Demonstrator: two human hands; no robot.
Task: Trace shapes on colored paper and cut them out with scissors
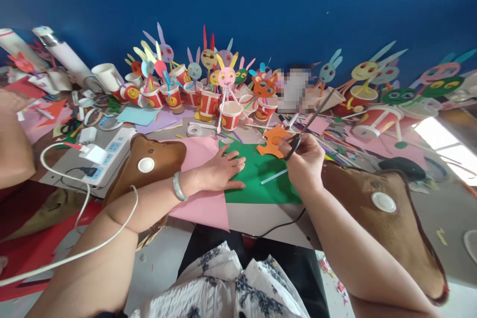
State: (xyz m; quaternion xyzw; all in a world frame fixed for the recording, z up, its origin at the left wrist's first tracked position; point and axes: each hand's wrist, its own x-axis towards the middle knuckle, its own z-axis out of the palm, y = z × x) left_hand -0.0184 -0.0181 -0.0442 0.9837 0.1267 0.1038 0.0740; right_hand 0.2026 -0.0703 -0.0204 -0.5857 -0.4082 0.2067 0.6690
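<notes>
My left hand point(223, 166) lies with its fingers spread on a green sheet of paper point(248, 191), next to a pink sheet point(203, 203). In my right hand point(307, 161) is a pair of scissors point(293, 148), its dark blades pointing up and away. An orange paper cutout point(269, 146) with a wavy edge touches or lies just behind the fingertips of that hand; which of the two I cannot tell. A pale blue paper strip point(274, 177) rests on the green sheet beside my right hand.
Paper cups with rabbit-faced figures point(227, 79) line the wall. Brown cushions point(158, 154) flank both arms. A power strip point(112, 151) with a white cable stands at left, its cable crossing my left forearm. Another person's arm point(17, 144) shows at the left edge.
</notes>
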